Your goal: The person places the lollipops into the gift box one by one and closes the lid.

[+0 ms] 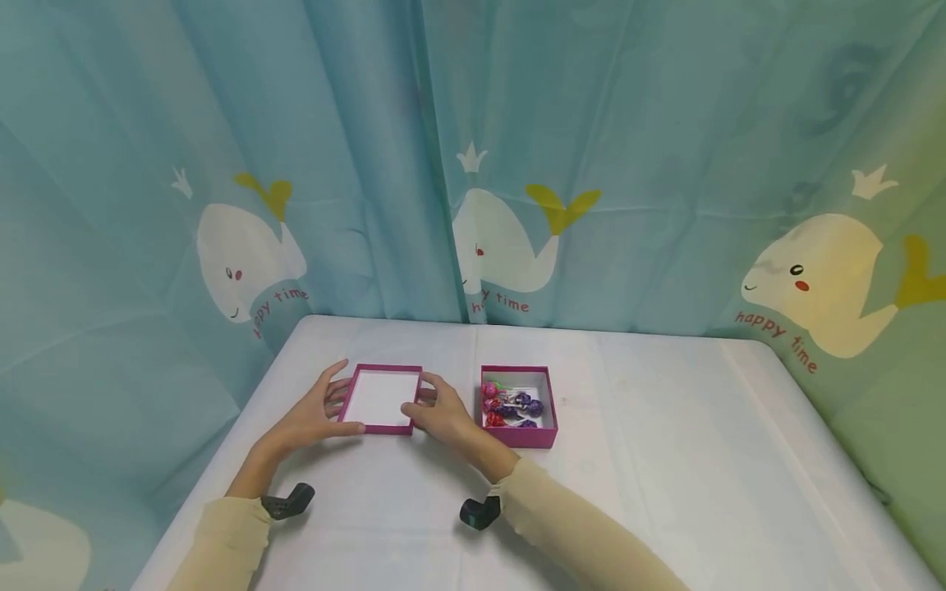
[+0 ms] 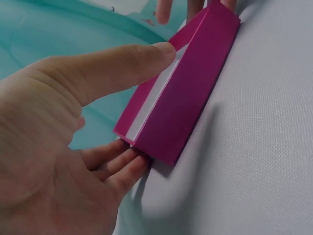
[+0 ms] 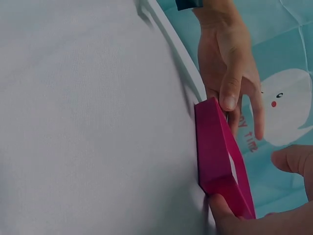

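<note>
A shallow magenta box lid (image 1: 380, 397) with a white inside lies hollow side up on the left of the table. My left hand (image 1: 314, 414) is at its left side, fingers spread, with the thumb (image 2: 137, 63) stretched over the front rim near the corner. Lower fingertips (image 2: 129, 164) touch the lid's side. At the opposite side is my right hand (image 1: 447, 416). One of its fingers (image 3: 221, 205) touches the lid's wall, while the thumb (image 3: 288, 159) stands apart above the rim. Whether the lid is slightly raised cannot be told.
To the right of my right hand stands a deeper magenta box (image 1: 520, 438), holding several wrapped lollipops (image 1: 510, 406). A white cloth covers the table (image 1: 665, 460). Behind it hangs a blue-green curtain (image 1: 384, 164) printed with whales.
</note>
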A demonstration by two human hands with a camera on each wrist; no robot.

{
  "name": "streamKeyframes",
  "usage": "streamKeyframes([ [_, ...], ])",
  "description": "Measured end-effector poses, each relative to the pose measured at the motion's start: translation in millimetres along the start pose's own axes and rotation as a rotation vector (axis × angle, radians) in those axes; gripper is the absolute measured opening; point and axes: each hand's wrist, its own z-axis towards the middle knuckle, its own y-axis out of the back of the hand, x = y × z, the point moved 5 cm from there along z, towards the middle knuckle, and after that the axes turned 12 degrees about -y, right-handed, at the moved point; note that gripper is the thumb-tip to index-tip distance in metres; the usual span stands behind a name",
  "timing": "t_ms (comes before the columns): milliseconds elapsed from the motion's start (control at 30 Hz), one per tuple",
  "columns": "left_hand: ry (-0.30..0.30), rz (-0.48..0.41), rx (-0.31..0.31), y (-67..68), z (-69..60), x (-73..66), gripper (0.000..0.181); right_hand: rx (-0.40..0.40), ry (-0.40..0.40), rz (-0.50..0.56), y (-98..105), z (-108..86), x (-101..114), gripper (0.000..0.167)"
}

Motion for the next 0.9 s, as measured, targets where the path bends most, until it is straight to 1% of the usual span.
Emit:
streamKeyframes([
  [233,0.041,0.02,-0.013,0.0,0.0,0.6,0.119,-0.01,-0.009,0.058,-3,2.3,-1,0.069],
  [333,0.05,0.046,-0.025,-0.4,1.4,-3.7,0.116,-0.013,-0.02,0.08,-2,2.0,0,0.068],
  [467,0.049,0.073,-0.081,1.4,4.1,-18.0,0.113,-0.022,-0.028,0.116,0,1.4,5,0.07],
  [633,0.015,0.061,-0.165,3.2,9.7,-39.4,0.112,-0.052,0.02,0.139,5,0.0,15,0.073],
  [700,0.012,0.071,-0.193,2.7,12.2,-46.5,0.113,-0.075,0.038,0.123,8,-1.1,19,0.074],
  [800,0.018,0.089,-0.236,1.0,15.7,-55.9,0.115,-0.098,0.06,0.128,10,-3.4,25,0.076],
  [900,0.016,0.1,-0.276,-1.2,18.7,-62.1,0.116,-0.122,0.072,0.12,11,-6.7,31,0.077],
])
